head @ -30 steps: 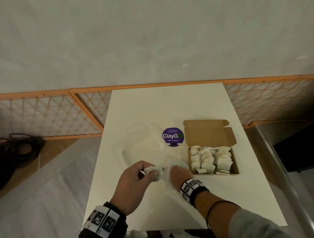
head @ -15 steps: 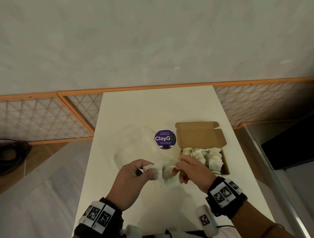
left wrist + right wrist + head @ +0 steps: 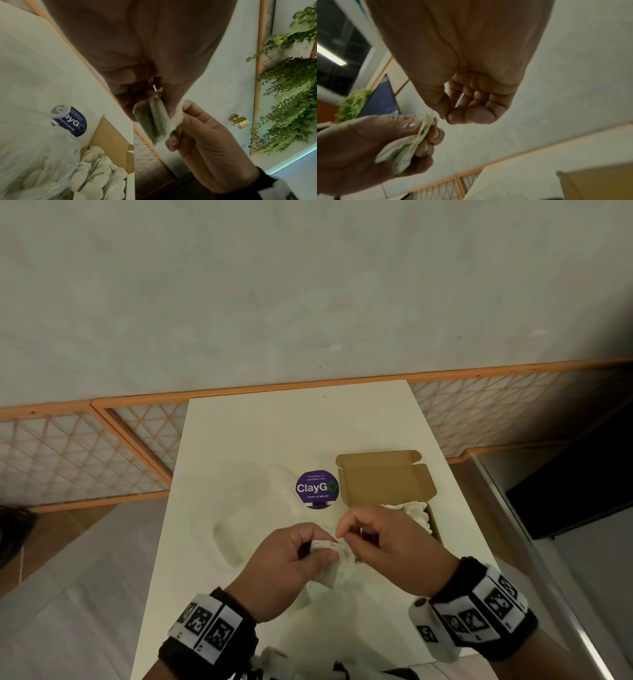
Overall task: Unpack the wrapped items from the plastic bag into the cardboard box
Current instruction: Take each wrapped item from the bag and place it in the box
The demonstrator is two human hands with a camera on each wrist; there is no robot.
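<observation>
My left hand point(image 3: 317, 542) grips a white wrapped item point(image 3: 327, 575) above the table's near middle. My right hand point(image 3: 346, 537) pinches that item's right end between thumb and forefinger; the left wrist view shows the wrapped item point(image 3: 156, 119) held from both sides. The clear plastic bag point(image 3: 246, 518) lies crumpled on the table to the left and sags under my hands. The open cardboard box point(image 3: 387, 481) stands just behind my right hand, lid flapped back, with several wrapped items point(image 3: 412, 508) inside. My right hand hides most of the box's inside.
A round purple ClayGo sticker point(image 3: 317, 488) lies on the white table point(image 3: 291, 426) between bag and box. The table ends close to the box's right side, with a drop to the floor. A wall with an orange lattice panel point(image 3: 78, 453) runs behind.
My right hand has come out of the bag, turned over and taken hold of the item's right end. My left hand has kept its grip. Both hands now hide more of the box.
</observation>
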